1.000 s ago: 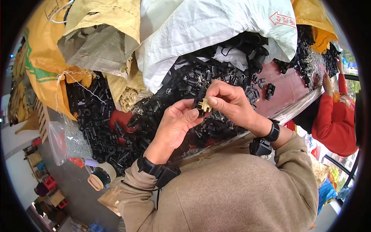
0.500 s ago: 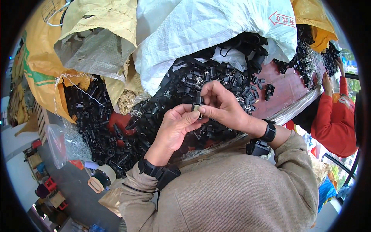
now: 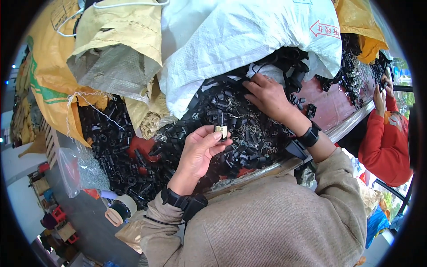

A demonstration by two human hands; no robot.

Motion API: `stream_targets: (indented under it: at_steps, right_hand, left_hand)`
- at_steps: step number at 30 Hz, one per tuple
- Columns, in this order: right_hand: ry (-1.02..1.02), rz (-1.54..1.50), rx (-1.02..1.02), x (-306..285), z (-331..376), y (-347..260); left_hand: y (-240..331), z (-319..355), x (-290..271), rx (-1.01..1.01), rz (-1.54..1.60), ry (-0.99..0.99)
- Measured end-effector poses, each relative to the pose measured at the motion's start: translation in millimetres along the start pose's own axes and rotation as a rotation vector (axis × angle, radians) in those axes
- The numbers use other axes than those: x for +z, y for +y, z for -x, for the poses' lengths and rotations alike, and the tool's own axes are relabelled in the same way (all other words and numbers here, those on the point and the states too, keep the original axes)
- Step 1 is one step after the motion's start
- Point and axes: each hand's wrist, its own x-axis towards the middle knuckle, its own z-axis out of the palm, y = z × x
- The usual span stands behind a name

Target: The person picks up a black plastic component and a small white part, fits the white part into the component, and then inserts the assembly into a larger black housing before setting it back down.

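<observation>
Sacks (image 3: 249, 40) behind parts pile (image 3: 213, 115) (table)

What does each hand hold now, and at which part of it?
The left hand pinches a small pale clip by its lower sides. The right hand rests on the black parts; any hold there is hidden.

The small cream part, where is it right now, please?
In the head view, the small cream part sits centre, pinched in the left hand above the black parts pile.

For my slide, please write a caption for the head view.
Left hand pinches a small tan part while right hand reaches into black plastic parts.
</observation>
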Motion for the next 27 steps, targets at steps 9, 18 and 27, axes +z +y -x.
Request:
stream_targets:
  at_steps: [9, 18, 27]
  right_hand:
    - [0.038, -0.074, 0.043, 4, 13, -3]
    - [0.006, -0.252, 0.007, 0, 11, -5]
    - [-0.229, -1.623, 0.536, -11, 12, -21]
  left_hand:
    - [-2, 9, -5, 0.085, 0.035, -0.004]
    - [-2, 4, -3, 0.08, 0.048, -0.007]
    - [3, -1, 3, 0.053, 0.022, 0.001]
